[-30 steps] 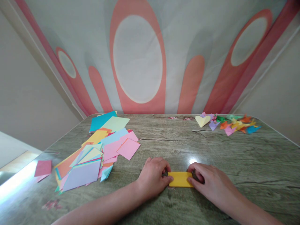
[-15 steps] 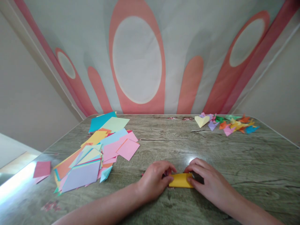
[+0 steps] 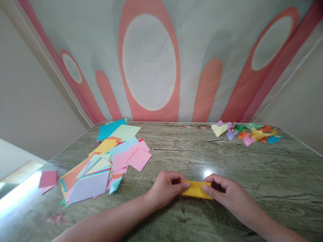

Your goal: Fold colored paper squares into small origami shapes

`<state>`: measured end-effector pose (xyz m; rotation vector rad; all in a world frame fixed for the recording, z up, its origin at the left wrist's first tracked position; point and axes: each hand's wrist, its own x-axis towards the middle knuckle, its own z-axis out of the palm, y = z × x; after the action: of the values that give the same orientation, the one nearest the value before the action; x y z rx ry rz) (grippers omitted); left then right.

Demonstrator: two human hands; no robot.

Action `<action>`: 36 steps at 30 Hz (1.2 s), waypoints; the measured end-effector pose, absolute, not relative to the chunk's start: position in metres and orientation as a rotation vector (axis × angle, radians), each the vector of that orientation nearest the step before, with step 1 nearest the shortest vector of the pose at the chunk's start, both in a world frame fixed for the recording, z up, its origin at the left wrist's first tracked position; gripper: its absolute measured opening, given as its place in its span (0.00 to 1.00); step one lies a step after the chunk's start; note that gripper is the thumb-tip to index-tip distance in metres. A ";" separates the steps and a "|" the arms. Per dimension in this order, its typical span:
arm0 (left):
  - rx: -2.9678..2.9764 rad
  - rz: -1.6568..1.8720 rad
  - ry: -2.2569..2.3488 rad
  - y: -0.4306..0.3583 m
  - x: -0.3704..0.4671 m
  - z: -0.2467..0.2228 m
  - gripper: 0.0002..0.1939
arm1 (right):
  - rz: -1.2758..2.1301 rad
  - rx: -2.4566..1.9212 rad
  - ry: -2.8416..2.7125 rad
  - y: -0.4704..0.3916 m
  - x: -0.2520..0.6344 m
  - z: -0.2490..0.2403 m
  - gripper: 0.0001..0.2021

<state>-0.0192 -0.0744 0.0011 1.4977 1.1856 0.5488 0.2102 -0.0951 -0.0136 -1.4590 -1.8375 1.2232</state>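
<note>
A folded yellow paper [image 3: 196,190], a narrow strip lying crosswise, is held between my two hands near the front of the wood-patterned table [image 3: 176,154]. My left hand [image 3: 166,188] pinches its left end, with the thumb on the near face. At the right end my right hand [image 3: 224,191] grips it with the thumb in front and the fingers behind. The fingertips behind the paper are partly hidden.
Loose coloured paper sheets [image 3: 91,185] lie spread on the left, with a dark pink piece [image 3: 47,179] further left. Small folded paper figures [image 3: 257,134] and a pale yellow heart [image 3: 219,129] are at the back right. A patterned backdrop [image 3: 189,67] stands behind the table.
The yellow paper has come up slightly, and its upper edge is now more visible between the hands. My right fingers have closed in at its right end. The view has shifted a little.
</note>
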 end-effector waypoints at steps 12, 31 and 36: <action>1.406 0.581 1.167 -0.075 -0.019 -0.005 0.17 | 1.211 -1.524 -1.796 -0.094 0.209 -0.010 0.17; 1.273 0.595 1.136 -0.077 -0.016 -0.005 0.18 | 1.171 -1.526 -1.788 -0.095 0.208 -0.010 0.14; 1.279 0.596 1.131 -0.078 -0.016 -0.003 0.18 | 1.172 -1.522 -1.809 -0.095 0.208 -0.009 0.14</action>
<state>-0.0162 -0.0777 -0.0035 1.2794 1.1306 0.5963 0.2078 -0.0952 -0.0094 -1.5219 -1.8087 1.1716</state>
